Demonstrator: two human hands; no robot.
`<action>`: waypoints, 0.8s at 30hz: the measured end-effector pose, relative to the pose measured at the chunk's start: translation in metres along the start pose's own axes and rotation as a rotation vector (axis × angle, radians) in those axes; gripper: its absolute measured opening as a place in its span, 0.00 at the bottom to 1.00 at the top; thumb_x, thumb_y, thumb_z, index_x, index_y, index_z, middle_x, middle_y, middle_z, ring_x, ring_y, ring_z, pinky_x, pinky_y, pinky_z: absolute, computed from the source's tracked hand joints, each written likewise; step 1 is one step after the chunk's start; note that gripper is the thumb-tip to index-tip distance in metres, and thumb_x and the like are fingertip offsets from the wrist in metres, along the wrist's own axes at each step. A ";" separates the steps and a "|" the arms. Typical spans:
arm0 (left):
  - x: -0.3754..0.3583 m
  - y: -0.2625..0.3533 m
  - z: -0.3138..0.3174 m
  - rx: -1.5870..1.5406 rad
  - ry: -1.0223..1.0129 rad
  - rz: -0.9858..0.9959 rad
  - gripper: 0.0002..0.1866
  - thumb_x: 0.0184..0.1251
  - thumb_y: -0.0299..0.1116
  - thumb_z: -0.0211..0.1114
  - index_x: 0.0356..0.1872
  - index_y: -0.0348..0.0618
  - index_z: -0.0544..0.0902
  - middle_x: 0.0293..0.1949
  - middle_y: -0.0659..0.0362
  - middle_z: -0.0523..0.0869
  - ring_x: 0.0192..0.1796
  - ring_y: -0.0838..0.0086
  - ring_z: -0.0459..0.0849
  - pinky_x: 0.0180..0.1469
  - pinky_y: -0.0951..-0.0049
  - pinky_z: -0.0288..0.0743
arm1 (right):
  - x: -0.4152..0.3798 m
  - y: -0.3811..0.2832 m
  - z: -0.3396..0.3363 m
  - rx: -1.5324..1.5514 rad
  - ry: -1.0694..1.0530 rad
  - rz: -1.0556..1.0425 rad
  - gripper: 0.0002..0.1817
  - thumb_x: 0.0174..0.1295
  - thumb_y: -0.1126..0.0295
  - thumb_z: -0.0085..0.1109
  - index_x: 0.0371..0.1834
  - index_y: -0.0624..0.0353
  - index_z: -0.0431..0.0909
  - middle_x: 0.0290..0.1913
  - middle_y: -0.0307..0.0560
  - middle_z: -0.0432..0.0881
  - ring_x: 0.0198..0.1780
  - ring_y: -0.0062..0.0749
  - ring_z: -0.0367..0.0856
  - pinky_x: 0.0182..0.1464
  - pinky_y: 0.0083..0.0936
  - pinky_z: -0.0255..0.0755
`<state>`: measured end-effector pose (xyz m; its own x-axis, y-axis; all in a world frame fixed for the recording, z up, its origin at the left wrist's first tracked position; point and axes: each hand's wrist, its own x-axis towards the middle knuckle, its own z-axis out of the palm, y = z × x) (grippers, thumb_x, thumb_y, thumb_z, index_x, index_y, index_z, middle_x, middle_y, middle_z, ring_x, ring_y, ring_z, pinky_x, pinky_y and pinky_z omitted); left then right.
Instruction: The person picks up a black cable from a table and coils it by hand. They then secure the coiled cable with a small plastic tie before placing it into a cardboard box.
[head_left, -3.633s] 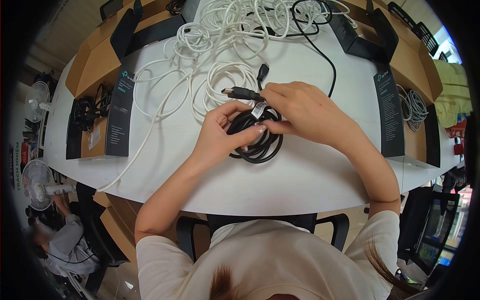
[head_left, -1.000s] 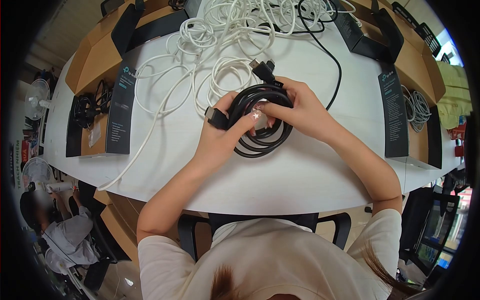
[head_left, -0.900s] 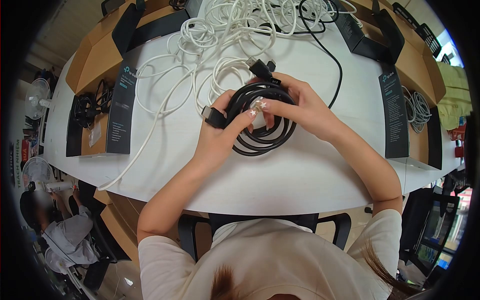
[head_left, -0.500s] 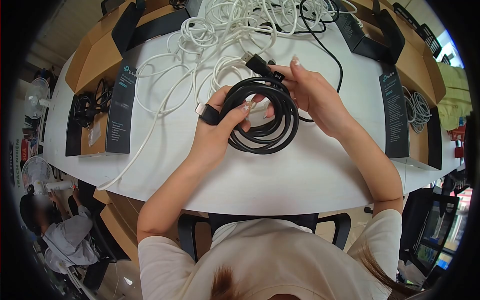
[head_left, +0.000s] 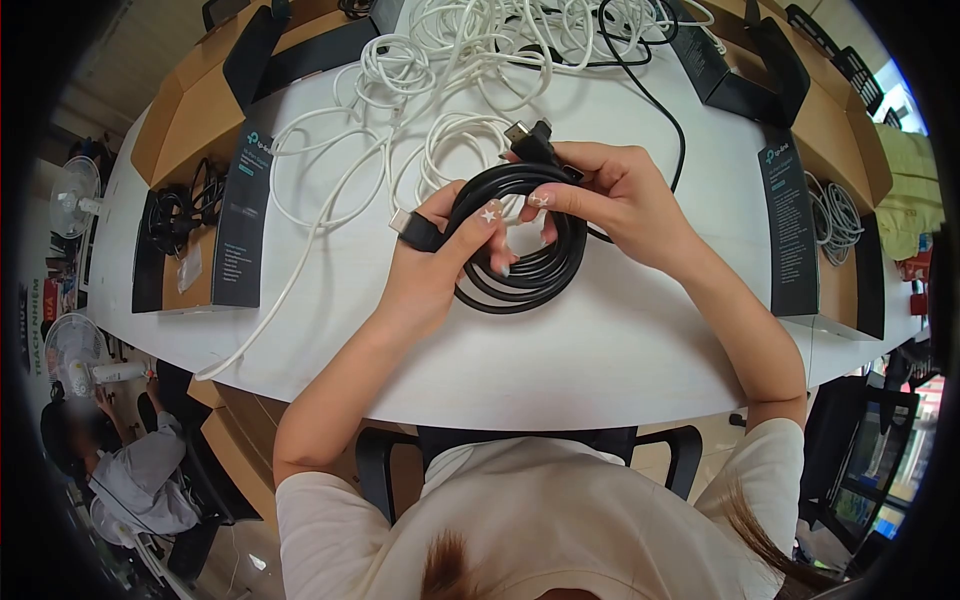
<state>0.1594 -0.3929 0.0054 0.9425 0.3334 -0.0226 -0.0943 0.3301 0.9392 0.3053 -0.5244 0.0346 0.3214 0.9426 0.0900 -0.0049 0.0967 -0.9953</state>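
**Springy black cable [head_left: 520,292], looped and held**

The white counter [head_left: 640,360] spread beneath, with white cables [head_left: 455,25] heaped at its far side. The black cable was in the middle, over the counter. The left hand [head_left: 425,280] had its fingers closed on the left of the loops; the right hand [head_left: 640,215] pinched the far right between thumb and fingers. The cable looked light, smooth and likely to spring open, so gathered loops seemed the surest hold. The left plug [head_left: 420,232] and far plug [head_left: 533,145], metal-tipped, seemed its most fragile parts.
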 end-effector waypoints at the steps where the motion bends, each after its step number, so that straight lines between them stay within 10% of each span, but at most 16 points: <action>1: -0.001 0.001 0.001 0.016 -0.008 0.000 0.12 0.68 0.38 0.52 0.40 0.38 0.72 0.20 0.64 0.71 0.20 0.82 0.69 0.34 0.77 0.74 | -0.001 -0.001 0.002 0.003 -0.001 0.013 0.13 0.62 0.70 0.54 0.43 0.71 0.76 0.29 0.41 0.80 0.26 0.16 0.76 0.29 0.14 0.71; 8: -0.002 0.009 0.001 -0.015 -0.010 -0.053 0.10 0.66 0.35 0.56 0.36 0.38 0.73 0.11 0.67 0.67 0.12 0.82 0.68 0.27 0.79 0.72 | -0.003 -0.006 0.005 0.157 0.087 0.167 0.16 0.64 0.62 0.52 0.43 0.65 0.78 0.31 0.42 0.82 0.30 0.19 0.80 0.31 0.13 0.70; 9: -0.004 0.009 0.001 -0.031 -0.026 -0.053 0.09 0.66 0.35 0.56 0.36 0.38 0.73 0.11 0.67 0.66 0.11 0.82 0.68 0.27 0.79 0.72 | -0.001 -0.005 -0.002 0.147 0.045 0.207 0.18 0.65 0.62 0.50 0.48 0.67 0.75 0.37 0.48 0.83 0.36 0.32 0.84 0.39 0.19 0.77; 24: -0.003 0.011 0.005 -0.015 -0.082 -0.088 0.11 0.67 0.33 0.52 0.42 0.35 0.73 0.11 0.68 0.63 0.12 0.82 0.68 0.31 0.77 0.73 | 0.006 -0.002 -0.022 0.157 0.378 0.159 0.19 0.68 0.59 0.43 0.53 0.62 0.73 0.38 0.39 0.80 0.29 0.19 0.77 0.33 0.15 0.74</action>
<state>0.1574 -0.3943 0.0175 0.9703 0.2297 -0.0762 -0.0143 0.3687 0.9294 0.3276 -0.5259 0.0365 0.6288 0.7694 -0.1127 -0.2171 0.0346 -0.9755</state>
